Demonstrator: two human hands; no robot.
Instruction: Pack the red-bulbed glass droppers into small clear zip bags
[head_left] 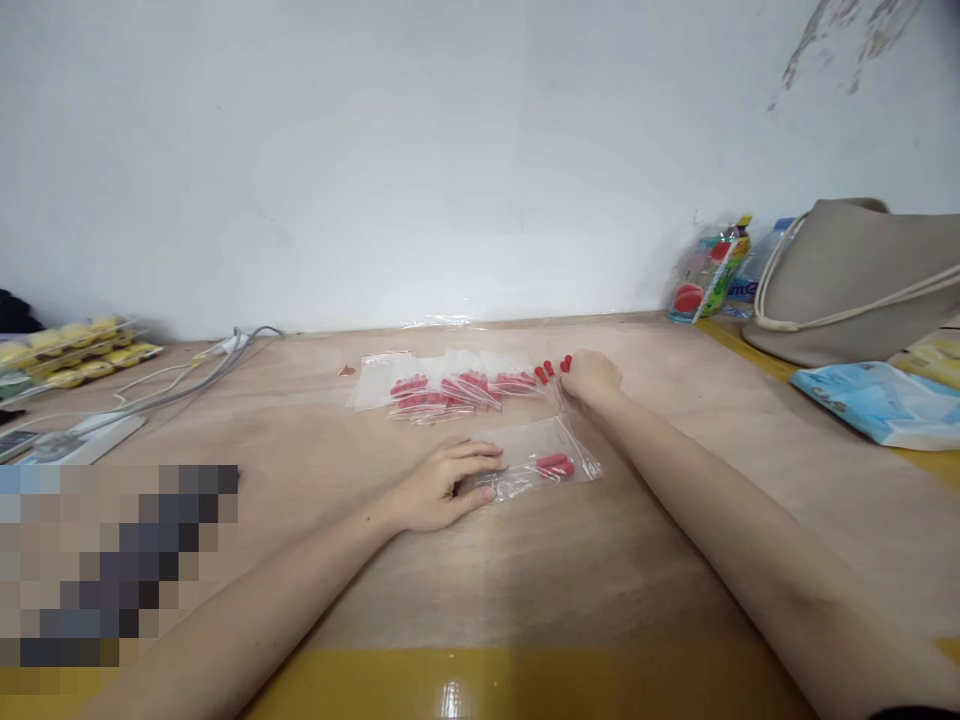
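My left hand lies on the table with its fingers stretched out, fingertips on the left end of a clear plastic bag. In the bag's right part are red rubber-like bulbs, which look like dropper ends. Farther back, my right hand is curled closed at a dropper's red bulb; its fingertips are partly hidden. Just left of it lie loose red-bulbed droppers with thin clear stems pointing toward me. Behind my left hand, several filled clear bags with red bulbs overlap in a pile.
Cables and a white power strip lie at the left, by yellow items in clear packs. At the right stand drink bottles, a grey bag and a blue packet. A white wall closes the back.
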